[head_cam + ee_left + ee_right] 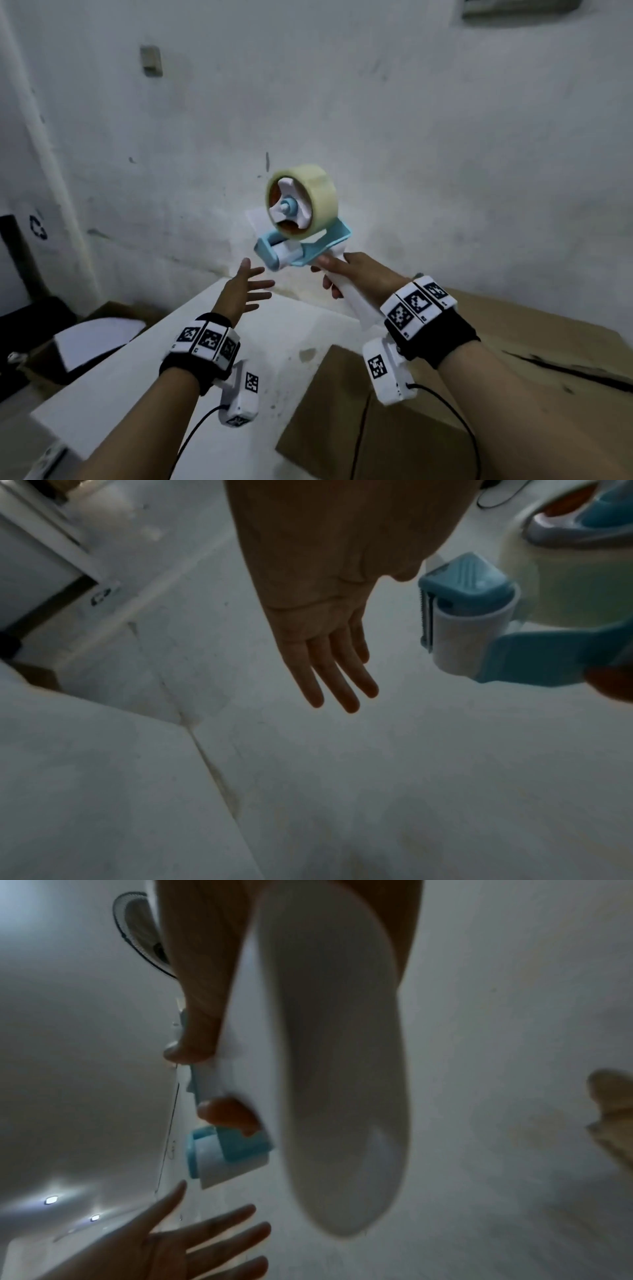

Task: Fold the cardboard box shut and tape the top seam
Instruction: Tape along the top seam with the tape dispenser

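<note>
My right hand (337, 274) grips the white handle of a blue and white tape dispenser (301, 250) and holds it up in the air in front of the wall. A roll of clear tape (308, 195) sits on its hub. My left hand (251, 284) is open with straight, spread fingers, just left of the dispenser's roller end and apart from it. In the left wrist view the left hand (329, 647) hangs beside the blue cutter head (462, 588). The brown cardboard box (513, 394) lies below my right forearm, its top flaps folded flat.
A white table (239, 359) carries the box and ends at the left. Beyond its left edge stand an open carton (113, 308) holding white sheets and a black bin (13, 260). A grimy white wall (445, 154) closes the back. Wrist cables hang below both arms.
</note>
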The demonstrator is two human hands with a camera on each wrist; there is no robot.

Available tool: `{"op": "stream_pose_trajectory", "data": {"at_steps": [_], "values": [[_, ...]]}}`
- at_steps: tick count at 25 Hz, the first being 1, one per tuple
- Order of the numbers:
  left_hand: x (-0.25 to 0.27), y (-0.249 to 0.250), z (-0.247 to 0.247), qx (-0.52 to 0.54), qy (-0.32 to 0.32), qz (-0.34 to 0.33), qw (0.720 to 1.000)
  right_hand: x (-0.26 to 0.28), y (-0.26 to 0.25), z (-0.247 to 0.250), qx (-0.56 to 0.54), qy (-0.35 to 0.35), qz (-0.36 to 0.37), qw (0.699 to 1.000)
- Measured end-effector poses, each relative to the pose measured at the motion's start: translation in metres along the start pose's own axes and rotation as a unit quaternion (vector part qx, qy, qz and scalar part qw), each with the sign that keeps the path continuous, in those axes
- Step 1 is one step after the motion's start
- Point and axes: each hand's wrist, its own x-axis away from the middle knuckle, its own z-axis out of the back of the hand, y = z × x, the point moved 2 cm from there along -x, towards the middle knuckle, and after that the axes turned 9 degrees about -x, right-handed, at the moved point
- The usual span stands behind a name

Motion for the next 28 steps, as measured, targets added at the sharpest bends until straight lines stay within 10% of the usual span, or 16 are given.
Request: {"op": "stream_pose_trajectory", "data": {"at_steps": [16, 28], "values": [[0.079, 0.076, -0.13, 0.127, -0.188, -0.121, 0.966, 0.109, 0.025, 0.12, -0.155, 0.0, 0.121, 0.98], [0.042, 0.06, -0.142, 0.229, -0.19, -0.028, 0.954, 0.1, 0.031, 0.123, -0.161, 0.098, 0.099, 0.977]]}}
